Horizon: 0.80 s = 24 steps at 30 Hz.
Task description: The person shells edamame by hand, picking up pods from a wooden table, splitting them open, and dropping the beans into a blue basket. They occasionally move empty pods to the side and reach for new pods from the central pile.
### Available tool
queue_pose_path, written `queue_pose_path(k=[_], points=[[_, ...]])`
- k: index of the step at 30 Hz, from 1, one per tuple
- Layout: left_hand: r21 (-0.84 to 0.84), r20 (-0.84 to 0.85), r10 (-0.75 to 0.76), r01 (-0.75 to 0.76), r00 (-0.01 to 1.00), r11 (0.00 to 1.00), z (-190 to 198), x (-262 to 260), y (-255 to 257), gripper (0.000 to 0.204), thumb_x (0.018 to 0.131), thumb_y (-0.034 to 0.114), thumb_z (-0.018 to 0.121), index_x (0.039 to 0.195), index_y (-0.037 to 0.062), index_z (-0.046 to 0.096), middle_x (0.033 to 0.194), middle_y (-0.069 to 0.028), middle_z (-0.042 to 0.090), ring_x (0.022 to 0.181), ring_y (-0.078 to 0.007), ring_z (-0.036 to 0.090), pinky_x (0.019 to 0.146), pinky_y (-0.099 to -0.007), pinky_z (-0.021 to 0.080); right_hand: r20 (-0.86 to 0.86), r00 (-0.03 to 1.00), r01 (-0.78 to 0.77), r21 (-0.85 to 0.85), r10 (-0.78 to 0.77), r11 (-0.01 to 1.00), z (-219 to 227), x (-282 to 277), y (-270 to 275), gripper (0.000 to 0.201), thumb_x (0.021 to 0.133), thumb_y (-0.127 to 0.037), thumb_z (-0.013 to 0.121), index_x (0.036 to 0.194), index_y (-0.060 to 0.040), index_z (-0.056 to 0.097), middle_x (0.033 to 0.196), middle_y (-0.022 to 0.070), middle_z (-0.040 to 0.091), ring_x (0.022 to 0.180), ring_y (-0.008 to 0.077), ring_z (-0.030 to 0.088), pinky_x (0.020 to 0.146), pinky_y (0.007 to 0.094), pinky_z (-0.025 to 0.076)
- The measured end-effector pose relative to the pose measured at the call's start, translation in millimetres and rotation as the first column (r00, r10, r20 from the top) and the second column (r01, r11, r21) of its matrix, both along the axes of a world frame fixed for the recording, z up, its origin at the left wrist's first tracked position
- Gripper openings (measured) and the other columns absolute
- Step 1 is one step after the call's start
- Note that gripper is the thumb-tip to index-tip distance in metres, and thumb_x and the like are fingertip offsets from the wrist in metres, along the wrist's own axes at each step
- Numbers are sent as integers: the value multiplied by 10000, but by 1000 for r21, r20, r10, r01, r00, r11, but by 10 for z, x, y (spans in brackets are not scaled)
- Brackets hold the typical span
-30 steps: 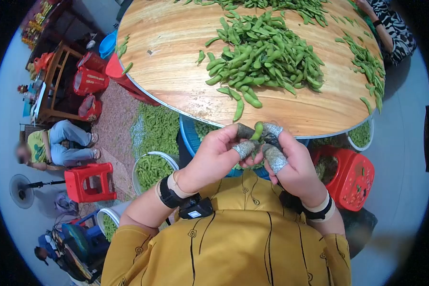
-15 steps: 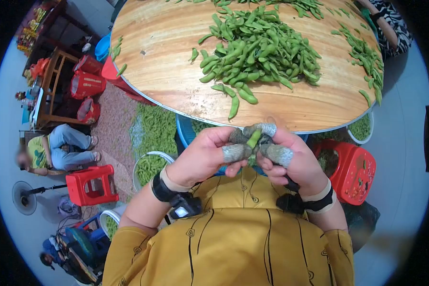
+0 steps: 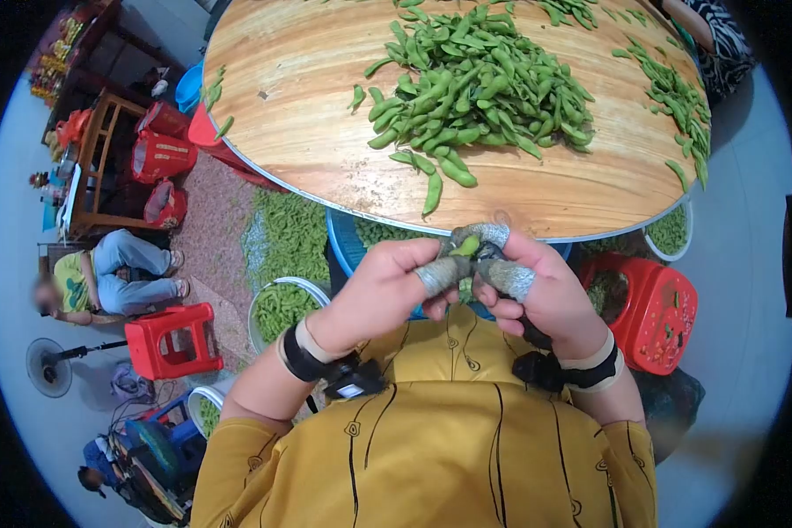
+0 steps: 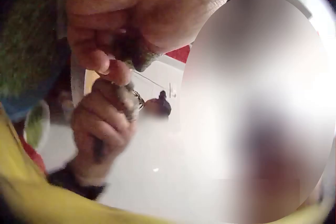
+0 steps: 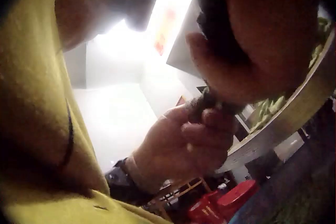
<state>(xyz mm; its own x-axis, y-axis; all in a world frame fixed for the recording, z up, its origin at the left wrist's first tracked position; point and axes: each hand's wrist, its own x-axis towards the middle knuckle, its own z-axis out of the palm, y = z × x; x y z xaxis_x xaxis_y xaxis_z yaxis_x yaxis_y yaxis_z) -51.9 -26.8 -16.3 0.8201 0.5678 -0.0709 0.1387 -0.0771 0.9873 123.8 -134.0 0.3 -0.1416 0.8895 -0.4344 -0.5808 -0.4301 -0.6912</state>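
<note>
In the head view a green pod [image 3: 467,245] is pinched between the taped fingertips of both hands, just in front of the table edge. The left hand [image 3: 389,280] comes from the left with thumb and forefinger curled on the pod. From the right, the right hand [image 3: 537,286] grips it too, its wrapped fingers covering part of it. A large heap of green pods [image 3: 484,84] lies on the round wooden table [image 3: 317,167] beyond the hands. Both wrist views are dim; there the left hand [image 4: 142,14] and right hand [image 5: 262,40] nearly hide what they hold.
Under the table edge stands a blue basin [image 3: 343,245]. White buckets of pods [image 3: 282,312] are at the left, and pods cover part of the floor. Red stools stand at the left [image 3: 174,341] and right [image 3: 664,321]. A seated person [image 3: 119,268] is farther left.
Both hands have closed in around the pod, which now shows less between the fingertips. Over the whole second, the table and pod heap have shifted slightly left and up in the head view.
</note>
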Motion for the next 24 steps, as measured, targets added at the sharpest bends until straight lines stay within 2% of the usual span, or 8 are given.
queue_pose_path(k=[1, 4, 8, 9, 16, 19, 22, 24], points=[[-692, 0, -29, 21, 1000, 722, 51, -29, 10, 195, 915, 188, 581, 880, -4, 582, 710, -87, 577, 564, -190, 550, 518, -283, 422, -1, 1000, -2, -2, 2, 1000, -2, 25, -16, 293, 920, -66, 452, 1202, -78, 532, 763, 6, 548, 523, 44, 423, 445, 191, 368], [-859, 155, -30, 150, 987, 490, -7, -94, 54, 274, 960, 253, 524, 918, -11, 584, 750, -63, 593, 578, -144, 544, 519, -249, 411, -165, 985, -53, 5, 53, 999, -18, 78, -47, 284, 924, -80, 476, 1202, -82, 536, 757, 2, 553, 523, 43, 431, 446, 190, 373], [-455, -105, -163, 98, 981, 885, -12, -51, -4, 171, 968, 108, 464, 1004, -8, 585, 765, -56, 600, 618, -115, 566, 559, -238, 449, 517, 847, 11, 214, -123, 977, -210, -58, -58, 261, 881, -127, 574, 1129, -47, 562, 723, -1, 555, 558, 103, 503, 489, 272, 419], [-403, -144, -146, 77, 979, 912, -14, -40, -50, 174, 924, 8, 426, 1004, -15, 579, 763, -46, 599, 646, -112, 581, 593, -245, 473, 733, 586, 1, 425, -345, 905, -255, -104, -59, 260, 852, -133, 611, 1087, -31, 569, 704, 19, 559, 573, 142, 536, 514, 309, 441], [264, -258, -267, 334, 928, 905, -7, -94, -57, 191, 857, -53, 402, 969, -27, 555, 774, -42, 600, 667, -112, 580, 632, -252, 481, 962, 199, -247, 234, -187, 940, -292, -124, -43, 294, 724, -109, 669, 973, -3, 553, 769, 201, 585, 707, 365, 594, 621, 382, 478], [-352, -164, -257, 187, 952, 917, 44, -183, -62, 149, 902, -20, 418, 943, -15, 561, 788, -35, 610, 649, -98, 558, 629, -251, 474, 925, 247, -225, 344, -288, 912, -319, -142, -53, 261, 697, -97, 660, 918, -5, 555, 763, 201, 579, 721, 397, 579, 626, 411, 473], [-602, -125, -143, 39, 982, 798, -10, -277, -13, 134, 941, 25, 438, 940, -4, 569, 808, -38, 617, 646, -86, 547, 624, -246, 470, 874, 402, -153, 359, -274, 921, -289, -145, -62, 213, 678, -68, 635, 867, -5, 558, 729, 195, 554, 712, 399, 567, 622, 432, 460], [-556, -133, -107, 15, 985, 831, -125, -335, 23, 128, 947, 50, 462, 960, -9, 575, 811, -48, 624, 651, -84, 564, 610, -233, 475, 926, 254, -232, 339, -279, 912, -330, -82, -88, 202, 681, -58, 639, 862, -1, 568, 742, 194, 561, 724, 389, 573, 621, 428, 467]])
